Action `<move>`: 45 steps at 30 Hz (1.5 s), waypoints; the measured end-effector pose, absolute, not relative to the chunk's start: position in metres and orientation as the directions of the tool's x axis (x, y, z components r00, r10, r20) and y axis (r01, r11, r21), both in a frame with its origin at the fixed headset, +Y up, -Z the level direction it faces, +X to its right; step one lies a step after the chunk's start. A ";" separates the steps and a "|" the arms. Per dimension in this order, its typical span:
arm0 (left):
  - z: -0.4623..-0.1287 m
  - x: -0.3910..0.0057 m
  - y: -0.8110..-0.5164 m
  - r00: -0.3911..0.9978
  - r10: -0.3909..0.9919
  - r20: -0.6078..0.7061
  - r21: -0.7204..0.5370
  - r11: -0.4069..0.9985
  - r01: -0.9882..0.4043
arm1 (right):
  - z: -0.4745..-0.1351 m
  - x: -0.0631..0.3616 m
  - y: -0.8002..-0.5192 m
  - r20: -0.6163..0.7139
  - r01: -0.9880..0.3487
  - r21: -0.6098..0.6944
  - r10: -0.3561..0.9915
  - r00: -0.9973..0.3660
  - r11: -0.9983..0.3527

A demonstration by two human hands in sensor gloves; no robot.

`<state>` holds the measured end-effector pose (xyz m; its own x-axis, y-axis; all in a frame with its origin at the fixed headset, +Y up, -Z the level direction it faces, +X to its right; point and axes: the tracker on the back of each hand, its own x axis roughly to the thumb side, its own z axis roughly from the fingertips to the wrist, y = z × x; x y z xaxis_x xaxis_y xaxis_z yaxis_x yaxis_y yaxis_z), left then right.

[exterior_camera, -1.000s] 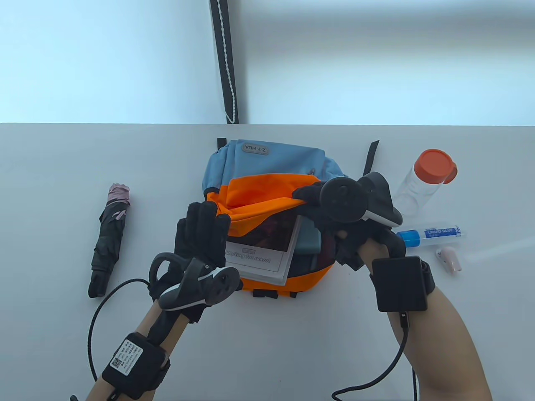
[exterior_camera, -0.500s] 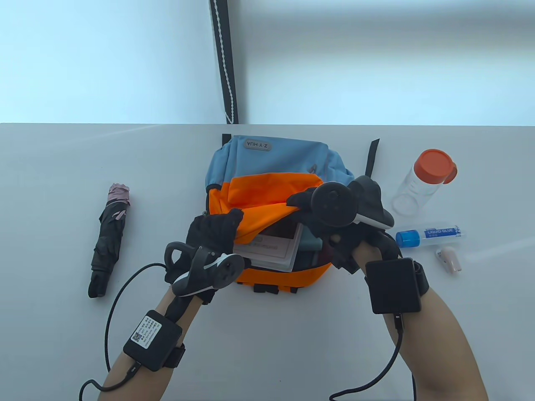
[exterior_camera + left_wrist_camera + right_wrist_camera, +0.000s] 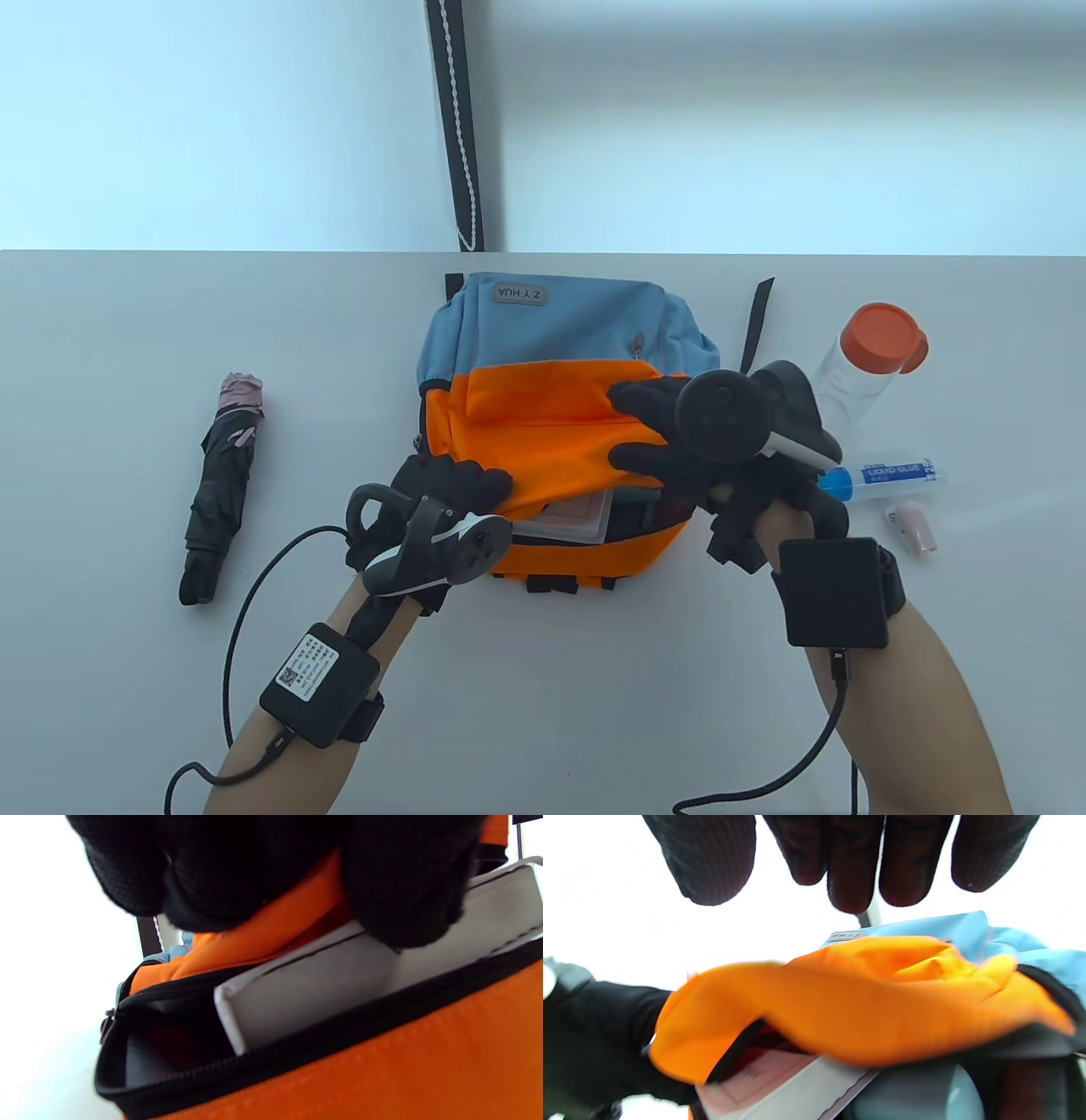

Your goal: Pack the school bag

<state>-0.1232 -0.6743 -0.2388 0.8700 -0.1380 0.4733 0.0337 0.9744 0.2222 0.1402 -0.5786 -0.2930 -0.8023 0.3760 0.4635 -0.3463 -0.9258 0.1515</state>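
The blue and orange school bag (image 3: 551, 327) lies in the middle of the table, its orange flap (image 3: 543, 433) laid down over most of the opening. A white-edged book (image 3: 577, 514) sits inside and shows at the near rim; it also shows in the left wrist view (image 3: 322, 993). My left hand (image 3: 475, 488) pinches the flap's left edge, with orange fabric between its fingers (image 3: 297, 891). My right hand (image 3: 632, 429) is open with fingers spread at the flap's right side. In the right wrist view its fingers (image 3: 852, 870) hover clear of the flap (image 3: 861, 997).
A folded black umbrella (image 3: 221, 488) lies left of the bag. A clear bottle with an orange lid (image 3: 857, 365), a liquid glue tube (image 3: 891, 474) and a small pink-white item (image 3: 908, 526) lie to the right. A black strap (image 3: 755, 323) sticks out behind the bag.
The flap came down over the book, which went deeper into the bag. My right hand let go of the flap and opened. My left hand moved from the book to the flap's edge.
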 end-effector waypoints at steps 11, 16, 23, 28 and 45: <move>-0.236 -0.127 -0.689 0.858 -0.128 0.498 0.152 0.987 0.059 | -0.320 0.208 -0.669 0.039 -0.243 0.225 0.258 -0.965 -0.943; -0.234 -0.127 -0.693 0.857 -0.126 0.500 0.134 0.989 0.068 | -0.332 0.204 -0.705 -0.009 -0.288 0.267 0.297 -0.955 -0.920; -0.240 -0.124 -0.705 0.822 -0.028 0.568 -0.032 0.998 0.056 | -0.346 0.199 -0.731 -0.117 -0.432 0.283 0.416 -0.902 -0.857; -0.241 -0.127 -0.707 0.833 -0.011 0.552 -0.047 0.998 0.044 | -0.347 0.200 -0.744 -0.159 -0.547 0.211 0.524 -0.837 -0.810; -0.248 -0.099 -0.712 0.837 -0.254 0.485 0.052 0.964 0.262 | -0.258 0.186 -0.693 0.124 -0.229 0.218 0.260 -0.958 -0.949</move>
<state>-0.0988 -0.7116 -0.2481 0.8368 -0.2542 0.4849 0.2624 0.9635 0.0524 0.1859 -0.6932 -0.2578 -0.9576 0.2598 0.1243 -0.2291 -0.9487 0.2178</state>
